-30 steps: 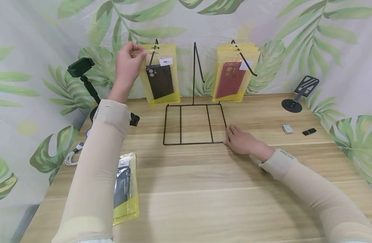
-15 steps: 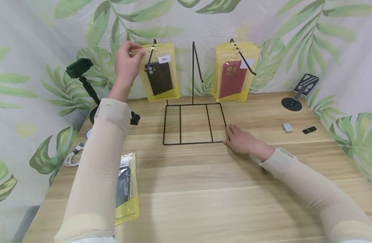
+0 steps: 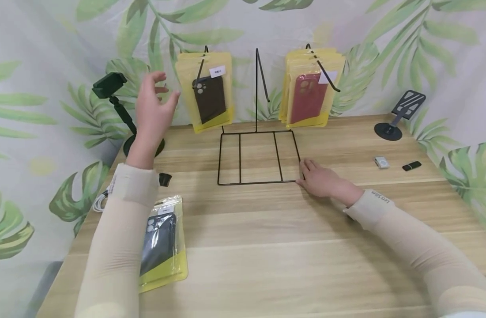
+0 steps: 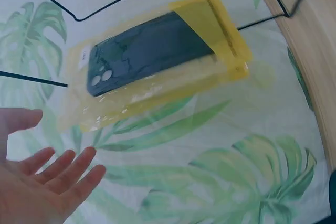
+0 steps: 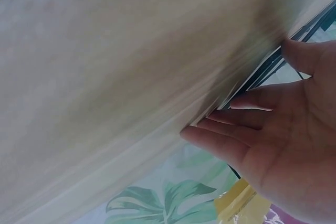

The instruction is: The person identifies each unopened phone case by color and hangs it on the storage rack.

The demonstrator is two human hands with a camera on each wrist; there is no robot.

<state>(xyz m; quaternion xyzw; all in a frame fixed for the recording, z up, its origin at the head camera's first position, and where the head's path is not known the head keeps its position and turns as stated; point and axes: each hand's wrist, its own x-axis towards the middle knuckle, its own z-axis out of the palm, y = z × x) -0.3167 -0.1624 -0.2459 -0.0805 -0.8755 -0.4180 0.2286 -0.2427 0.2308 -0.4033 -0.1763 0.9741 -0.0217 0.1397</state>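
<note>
A black wire display rack (image 3: 257,132) stands on the wooden table, with yellow packets hanging from its two outer hooks. On the left hook, the front yellow packet (image 3: 211,99) has a dark phone case inside; a red phone case (image 3: 308,97) shows in the packets on the right hook. My left hand (image 3: 153,106) is just left of the dark-case packet, apart from it, fingers spread and holding nothing, as the left wrist view also shows. With extended fingers, my right hand (image 3: 320,179) presses on the right front corner of the rack's base.
Another yellow packet (image 3: 163,243) with a dark phone case lies by my left forearm. A dark green stand (image 3: 121,106) is at the back left, near a white cable (image 3: 99,202). To the right are a phone stand (image 3: 397,115), a small silver device (image 3: 381,162) and a black stick (image 3: 411,165).
My left hand has let go of the dark-case packet's upper edge and moved left and down, its fingers spreading. The packet hangs on the left hook. My right hand stays at the rack's corner.
</note>
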